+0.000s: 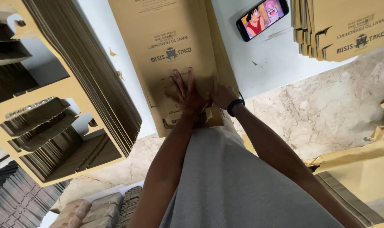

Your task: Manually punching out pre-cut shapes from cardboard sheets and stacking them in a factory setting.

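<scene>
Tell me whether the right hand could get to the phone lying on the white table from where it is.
Probably yes. The right hand rests on the flat brown cardboard sheet, and the black phone with a lit screen lies further along the white table on that side, with only bare tabletop between them.

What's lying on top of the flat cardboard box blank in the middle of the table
Both hands: the left hand pressed flat, fingers spread, the right hand beside it at the cardboard blank's near end. Whatever the palms cover is hidden.
</scene>
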